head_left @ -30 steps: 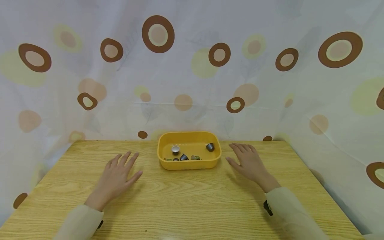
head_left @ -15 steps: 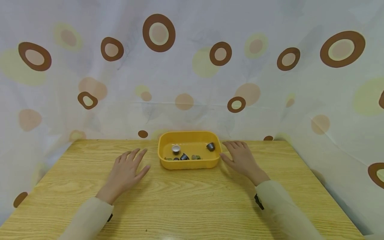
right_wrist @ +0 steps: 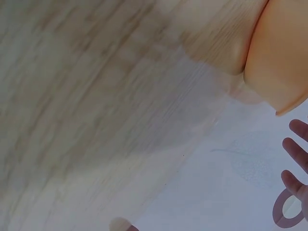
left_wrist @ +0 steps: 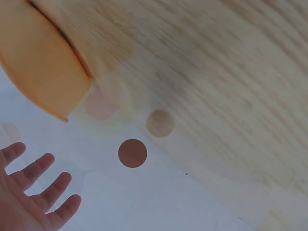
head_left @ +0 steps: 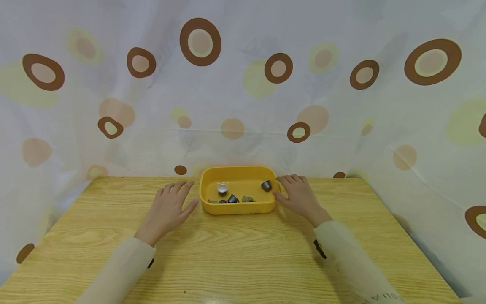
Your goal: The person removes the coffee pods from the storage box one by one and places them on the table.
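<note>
The left hand (head_left: 166,210) and right hand (head_left: 301,198) have fingers spread wide, holding nothing. Between them, on the surface (head_left: 235,253), stands the yellow tray (head_left: 239,208). Uneven pressure from either hand could slide or tilt it, rolling the loose dark capsule (head_left: 266,185) and white-topped capsule (head_left: 222,189). Right-thumb contact cannot be confirmed: the head view overlaps thumb and rim. The left wrist view shows that palm and the tray's outer wall; only the head view shows the contents.

Yellow tub (head_left: 238,208) on a wood-grain tabletop (head_left: 235,253)
The round-cornered tub sits upright at 12 o'clock, near the far edge; a dark speck (head_left: 184,292) shows at 7 o'clock.
</note>
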The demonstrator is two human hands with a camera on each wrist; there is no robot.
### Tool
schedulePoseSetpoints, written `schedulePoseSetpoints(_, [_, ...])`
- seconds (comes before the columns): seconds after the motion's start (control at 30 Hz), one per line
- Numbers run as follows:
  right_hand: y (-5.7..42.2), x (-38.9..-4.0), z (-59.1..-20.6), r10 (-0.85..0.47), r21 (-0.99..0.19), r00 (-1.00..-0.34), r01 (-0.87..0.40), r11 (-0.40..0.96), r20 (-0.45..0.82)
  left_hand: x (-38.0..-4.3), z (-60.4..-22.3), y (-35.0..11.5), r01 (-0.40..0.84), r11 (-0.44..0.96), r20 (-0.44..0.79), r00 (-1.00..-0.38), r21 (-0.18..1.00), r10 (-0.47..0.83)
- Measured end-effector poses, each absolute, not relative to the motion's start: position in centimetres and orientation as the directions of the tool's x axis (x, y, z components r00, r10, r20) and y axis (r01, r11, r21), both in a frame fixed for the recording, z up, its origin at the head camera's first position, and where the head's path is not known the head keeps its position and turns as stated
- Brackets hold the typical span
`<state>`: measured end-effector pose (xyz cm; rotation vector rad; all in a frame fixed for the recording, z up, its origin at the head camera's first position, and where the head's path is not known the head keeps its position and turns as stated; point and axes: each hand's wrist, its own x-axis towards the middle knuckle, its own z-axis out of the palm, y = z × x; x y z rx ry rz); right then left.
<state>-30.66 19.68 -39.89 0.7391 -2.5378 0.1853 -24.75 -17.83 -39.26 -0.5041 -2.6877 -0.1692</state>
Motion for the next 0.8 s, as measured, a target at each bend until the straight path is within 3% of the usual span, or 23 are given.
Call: schedulePoseSetpoints(0.8, [19.6, -31.5, -40.1, -0.45, -0.079, -0.814, -0.509, 0.857, 0.368, -26.7, -40.0, -15.4, 0.345, 0.938, 0.294, -0.901, 0.045, 0.318])
